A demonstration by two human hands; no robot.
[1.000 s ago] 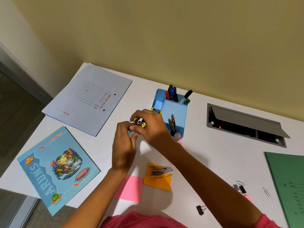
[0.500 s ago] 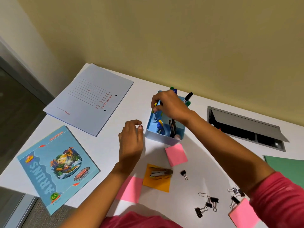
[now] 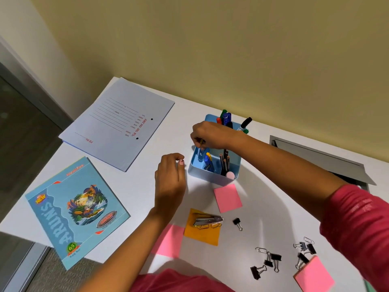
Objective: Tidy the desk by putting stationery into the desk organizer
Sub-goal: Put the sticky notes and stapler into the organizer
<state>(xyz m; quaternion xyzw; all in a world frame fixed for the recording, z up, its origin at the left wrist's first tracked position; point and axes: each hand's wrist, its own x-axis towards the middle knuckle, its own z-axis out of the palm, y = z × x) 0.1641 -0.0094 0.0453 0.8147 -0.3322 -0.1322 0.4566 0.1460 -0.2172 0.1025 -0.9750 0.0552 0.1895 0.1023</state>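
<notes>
Organizer [image 3: 210, 179], boxy blue plastic, square pink note [image 3: 227, 198], metal stapler [image 3: 207, 220]

Soft, warm light from above leaves the white bench [image 3: 136, 182] bright and evenly lit. The right forearm [image 3: 284, 165] throws a broad, soft-edged shadow toward the bench's near edge. Wide-angle distortion bends the bench's edges. The pink note [image 3: 313, 275] at the near right corner looks smeared, and the floor beyond the left edge is dim.

top [image 3: 179, 281]: pinkish-red | right sleeve [image 3: 355, 224]: faint pale lettering | forearms [image 3: 284, 165]: bare
</notes>
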